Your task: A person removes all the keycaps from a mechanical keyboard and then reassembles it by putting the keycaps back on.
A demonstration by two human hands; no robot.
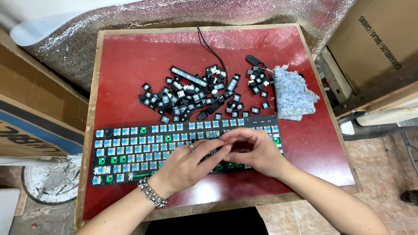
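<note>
Left hand (pixel 187 163) and right hand (pixel 257 152): fingertips together over keyboard (pixel 130 150) middle, any small part between them not discernible | keyboard: under both hands, nearly all caps off, blue and green switches bare | loose keycaps (pixel 191 98): heaped beyond hands | grey rag (pixel 294 93): beyond right hand | red worktop (pixel 318 148)

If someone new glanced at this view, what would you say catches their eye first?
Most likely the stripped black keyboard lying across the near part of the red table, its rows of blue switches bare. Both hands meet over its right half, the left hand wearing a ring and a chain bracelet, the right hand beside it. Behind the keyboard lies a heap of loose black keycaps, with a crumpled grey cloth to its right.
</note>
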